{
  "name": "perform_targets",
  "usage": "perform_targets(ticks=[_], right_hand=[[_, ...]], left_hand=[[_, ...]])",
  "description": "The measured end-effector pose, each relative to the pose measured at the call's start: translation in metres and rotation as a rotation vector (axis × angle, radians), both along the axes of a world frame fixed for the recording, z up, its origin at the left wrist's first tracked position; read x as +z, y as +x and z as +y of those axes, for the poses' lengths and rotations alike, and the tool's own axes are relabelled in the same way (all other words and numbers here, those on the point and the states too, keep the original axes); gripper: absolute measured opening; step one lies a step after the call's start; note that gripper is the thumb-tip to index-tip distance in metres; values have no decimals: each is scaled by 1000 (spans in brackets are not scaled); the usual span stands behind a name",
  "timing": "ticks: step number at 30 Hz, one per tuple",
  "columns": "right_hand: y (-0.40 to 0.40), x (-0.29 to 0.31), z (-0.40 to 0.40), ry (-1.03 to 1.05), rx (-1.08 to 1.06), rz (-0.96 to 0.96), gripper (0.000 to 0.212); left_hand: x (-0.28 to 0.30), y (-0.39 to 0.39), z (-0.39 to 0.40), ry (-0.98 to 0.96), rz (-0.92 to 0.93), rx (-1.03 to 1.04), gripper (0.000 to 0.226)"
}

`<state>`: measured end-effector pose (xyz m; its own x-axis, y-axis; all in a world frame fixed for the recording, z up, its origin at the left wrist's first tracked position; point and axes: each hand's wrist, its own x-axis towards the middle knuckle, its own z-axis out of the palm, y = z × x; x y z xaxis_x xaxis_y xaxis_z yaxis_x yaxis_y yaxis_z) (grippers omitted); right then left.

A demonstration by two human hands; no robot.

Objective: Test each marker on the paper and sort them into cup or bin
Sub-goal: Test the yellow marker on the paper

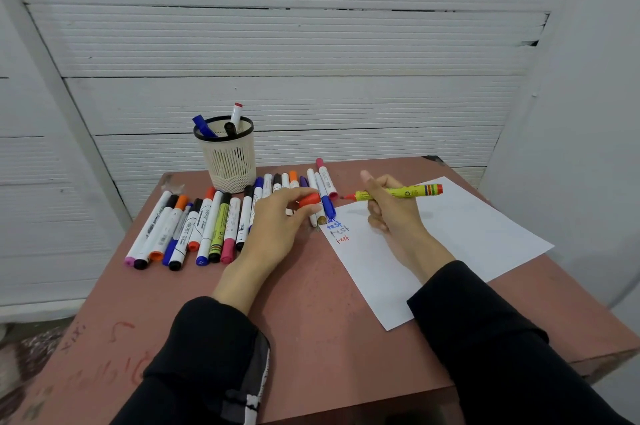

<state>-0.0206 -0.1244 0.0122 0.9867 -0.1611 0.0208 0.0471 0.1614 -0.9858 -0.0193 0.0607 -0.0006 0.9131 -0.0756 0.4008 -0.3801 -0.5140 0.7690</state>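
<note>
My right hand (391,213) grips an uncapped yellow marker (401,192) with a red tip, held level above the top left of the white paper (450,244). Its tip points left. My left hand (277,227) pinches the marker's red cap (309,199) just left of the tip, a small gap apart. The paper bears the word "test" written several times in blue, black and red (337,229). A row of several capped markers (207,223) lies on the table left of the paper. A cream mesh cup (228,158) at the back holds three markers.
The reddish table (311,313) has scribbles near its front left corner. White panelled walls close in behind and on the right. No bin shows in view. My black sleeves cover the table's front edge.
</note>
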Motion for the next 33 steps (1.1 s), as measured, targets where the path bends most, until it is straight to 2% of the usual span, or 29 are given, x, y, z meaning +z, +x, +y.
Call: perform_targets(ticks=[4, 6, 13, 20, 26, 30, 33], right_hand=[[-4, 6, -4, 311, 175, 40, 23], [-5, 8, -4, 361, 190, 55, 24], [-6, 5, 0, 280, 213, 44, 16], [-3, 2, 3, 208, 199, 42, 26], [-3, 1, 3, 201, 123, -16, 27], [-4, 3, 4, 293, 142, -39, 24], [-4, 3, 5, 282, 155, -72, 24]], left_hand=[[1, -1, -1, 36, 16, 21, 34], [1, -1, -1, 38, 10, 27, 35], [2, -3, -2, 17, -5, -11, 32], [6, -8, -10, -96, -39, -94, 16], [7, -13, -14, -32, -104, -66, 14], [6, -12, -21, 76, -130, -52, 22], [5, -10, -23, 159, -119, -54, 31]])
